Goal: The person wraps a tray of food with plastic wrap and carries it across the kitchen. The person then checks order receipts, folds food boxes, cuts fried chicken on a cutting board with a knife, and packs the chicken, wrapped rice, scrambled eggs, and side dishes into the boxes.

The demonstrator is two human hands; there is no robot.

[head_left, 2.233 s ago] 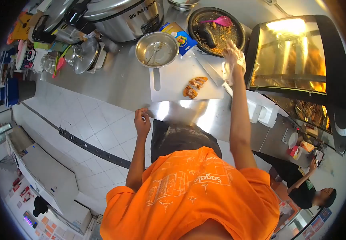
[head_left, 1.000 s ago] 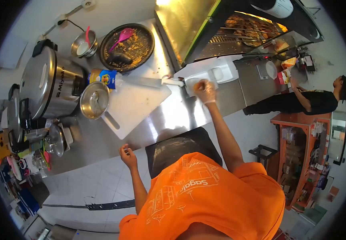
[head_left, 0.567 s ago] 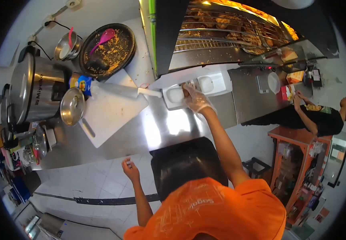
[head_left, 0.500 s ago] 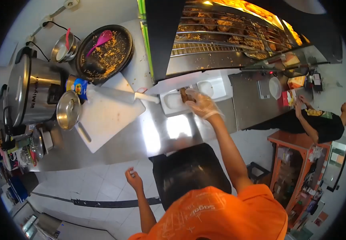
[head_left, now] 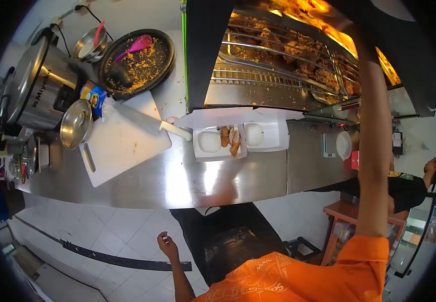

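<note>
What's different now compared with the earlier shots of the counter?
The sliced chicken, first on the cutting board, was carried across and let go in the white box nearer the knife, beside a white mound. The right arm has swung up toward the lit cabinet. Knife, board and pan with the pink spoon stayed put; the left hand still holds nothing visible.

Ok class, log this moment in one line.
left hand: loosely curled, off counter | right arm: raised before cabinet | meat pieces: in white box, beside white mound
</note>
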